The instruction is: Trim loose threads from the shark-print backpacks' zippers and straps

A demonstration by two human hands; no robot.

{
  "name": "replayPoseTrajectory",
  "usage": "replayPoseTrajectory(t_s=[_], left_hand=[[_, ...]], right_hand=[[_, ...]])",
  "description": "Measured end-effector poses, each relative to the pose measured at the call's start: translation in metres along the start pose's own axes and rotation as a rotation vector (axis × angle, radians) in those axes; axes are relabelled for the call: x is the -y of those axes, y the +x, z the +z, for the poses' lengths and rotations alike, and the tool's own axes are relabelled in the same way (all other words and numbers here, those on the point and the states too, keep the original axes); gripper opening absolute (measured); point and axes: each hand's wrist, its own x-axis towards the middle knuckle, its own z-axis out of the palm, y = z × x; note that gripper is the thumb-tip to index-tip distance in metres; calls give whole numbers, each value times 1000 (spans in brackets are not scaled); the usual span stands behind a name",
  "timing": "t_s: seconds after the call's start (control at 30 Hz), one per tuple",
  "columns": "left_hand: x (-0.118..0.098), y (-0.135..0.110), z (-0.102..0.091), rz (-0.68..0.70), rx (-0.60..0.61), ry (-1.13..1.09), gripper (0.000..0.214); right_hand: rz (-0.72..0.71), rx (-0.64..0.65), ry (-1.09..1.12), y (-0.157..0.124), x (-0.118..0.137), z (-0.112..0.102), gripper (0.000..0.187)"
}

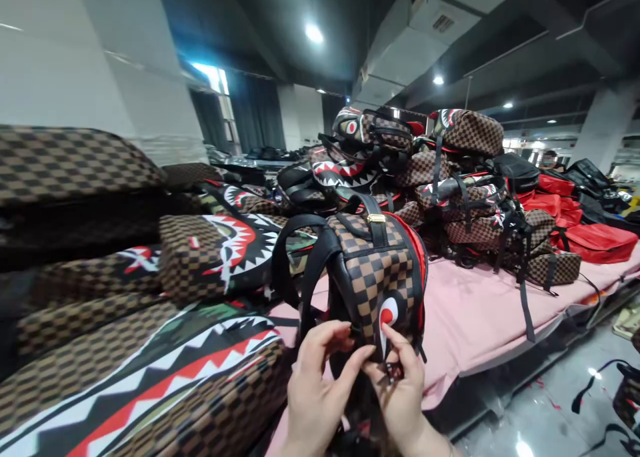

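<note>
A small brown-and-black checkered backpack stands upright in front of me, with black shoulder straps to the left, red edging and a printed red-and-white eye. At its lower side, my left hand curls its fingers, thumb stretched toward my right thumb. Whatever lies inside the left fingers is dark and hard to make out. Close beside it, my right hand pinches at the bag's lower edge, a small dark piece showing between its fingers. The bag's bottom is hidden behind both hands.
Checkered shark-mouth bags are stacked at the left, close to my left hand. More bags pile up behind the backpack. Red bags lie farther right on the pink-covered table. Another bag rests on the floor at right.
</note>
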Motion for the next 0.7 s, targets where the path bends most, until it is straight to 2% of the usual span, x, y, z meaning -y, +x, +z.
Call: replayPoseTrajectory(t_s=[0.13,0.27,0.37,0.43,0.53,0.6,0.7], left_hand=[[-12,6,2,171,-51,64,24],[-19,12,2,385,37,113,24],[-19,10,2,417,9,114,22],[-20,5,3,293,-74,74,18],[-27,-2,6,-10,-145,-40,9],[-33,-4,9,-199,-163,-173,6],[-39,-3,14,-434,-200,-465,16]], right_hand=[[49,101,27,2,-2,-13,46],[62,187,29,3,1,-26,45],[133,240,55,4,14,-35,43],[230,221,94,4,27,-43,41],[381,182,266,2,45,-54,40],[487,226,417,1,55,-60,41],[627,375,641,4,65,-64,40]])
